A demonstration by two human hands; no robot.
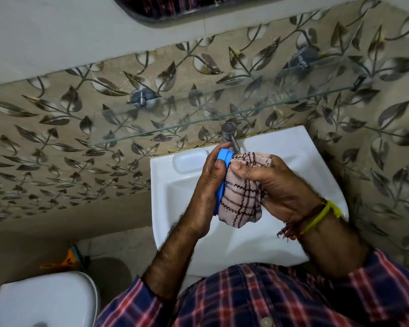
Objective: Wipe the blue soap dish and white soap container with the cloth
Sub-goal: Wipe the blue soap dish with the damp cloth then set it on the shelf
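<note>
Head camera looks steeply down — close (wide-angle) — onto the sink (281, 147).

1. A white sink (316, 161) sits against the leaf-patterned tiles (57, 138).
2. A metal tap (230, 135) stands at its back edge.
3. A glass shelf (222, 114) hangs above.
4. A toilet tank (43, 300) shows lower left.

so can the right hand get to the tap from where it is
Probably yes. The tap stands just past the right hand with nothing between them, but that hand's grip is full of cloth pressed on the blue dish.
</note>
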